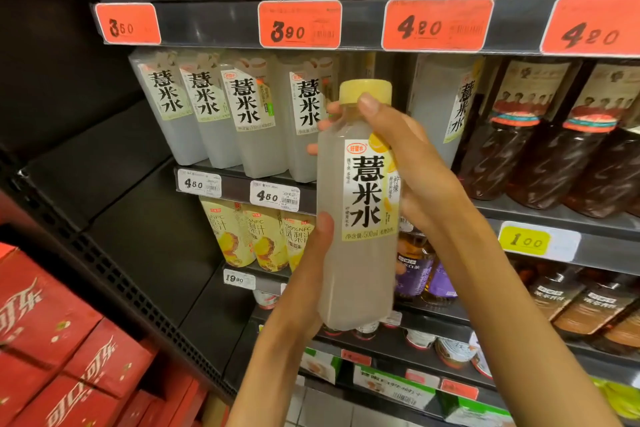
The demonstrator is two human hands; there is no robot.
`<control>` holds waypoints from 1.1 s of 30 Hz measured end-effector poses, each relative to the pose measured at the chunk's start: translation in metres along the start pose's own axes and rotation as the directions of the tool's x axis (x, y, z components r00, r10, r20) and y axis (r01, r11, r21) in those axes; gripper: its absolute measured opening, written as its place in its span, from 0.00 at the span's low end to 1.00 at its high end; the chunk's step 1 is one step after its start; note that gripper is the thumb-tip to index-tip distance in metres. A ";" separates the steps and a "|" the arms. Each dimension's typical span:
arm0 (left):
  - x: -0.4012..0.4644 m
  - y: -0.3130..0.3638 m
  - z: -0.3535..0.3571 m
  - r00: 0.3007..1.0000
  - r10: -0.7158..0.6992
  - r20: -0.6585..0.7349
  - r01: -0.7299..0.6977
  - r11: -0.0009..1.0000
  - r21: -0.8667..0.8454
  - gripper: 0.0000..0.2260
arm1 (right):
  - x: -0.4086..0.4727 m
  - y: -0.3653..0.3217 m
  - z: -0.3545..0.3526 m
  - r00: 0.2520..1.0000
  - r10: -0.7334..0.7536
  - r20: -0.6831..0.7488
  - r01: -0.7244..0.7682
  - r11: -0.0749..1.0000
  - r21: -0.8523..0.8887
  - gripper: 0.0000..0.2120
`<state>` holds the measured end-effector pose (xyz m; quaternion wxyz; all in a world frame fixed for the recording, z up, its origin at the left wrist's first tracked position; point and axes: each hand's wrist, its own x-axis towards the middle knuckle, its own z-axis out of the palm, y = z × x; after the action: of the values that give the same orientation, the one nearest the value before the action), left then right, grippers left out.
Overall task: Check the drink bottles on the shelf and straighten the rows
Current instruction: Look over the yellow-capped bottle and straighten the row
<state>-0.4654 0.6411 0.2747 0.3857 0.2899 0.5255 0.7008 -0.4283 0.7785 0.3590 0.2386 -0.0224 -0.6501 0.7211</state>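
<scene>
A pale bottle (356,204) with a yellow cap (365,91) is held upright in front of the shelf (304,22), clear of its row. It is gripped near the neck by the right hand (408,156), fingers wrapped behind and thumb at the cap. Its lower body is cupped by the left hand (311,274), thumb pressed on the front. Matching bottles (221,114) are ranked behind, dark bottles (540,149) to the right. Red cartons (59,340) are stacked lower left.
</scene>
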 end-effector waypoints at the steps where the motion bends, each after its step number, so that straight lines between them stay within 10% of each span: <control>1: 0.001 0.000 0.001 1.000 -0.001 0.006 0.001 1.000 -0.003 0.43 | 0.001 0.001 -0.001 1.000 -0.016 0.015 0.015 0.999 0.032 0.15; 9: 0.010 0.008 0.008 0.971 0.196 -0.138 -0.151 0.948 0.279 0.27 | 0.000 0.001 -0.004 0.986 -0.124 -0.108 0.113 0.988 -0.105 0.10; 13: 0.013 0.003 0.009 0.960 0.205 -0.192 -0.161 0.962 0.219 0.18 | 0.003 -0.007 -0.009 0.996 -0.040 0.075 0.041 0.999 -0.012 0.18; 21: -0.002 0.011 0.004 0.999 0.034 -0.026 -0.031 0.997 0.076 0.16 | 0.015 -0.009 -0.002 0.999 0.040 0.003 -0.039 0.994 -0.105 0.19; 33: -0.011 0.023 0.000 0.982 -0.092 0.163 0.153 0.895 -0.419 0.30 | 0.028 0.008 -0.024 0.945 0.325 0.035 -0.297 0.811 0.504 0.16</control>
<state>-0.4645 0.6282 0.2973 0.5192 0.2122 0.3470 0.7517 -0.4473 0.8113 0.3556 0.1320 -0.0846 -0.4204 0.8937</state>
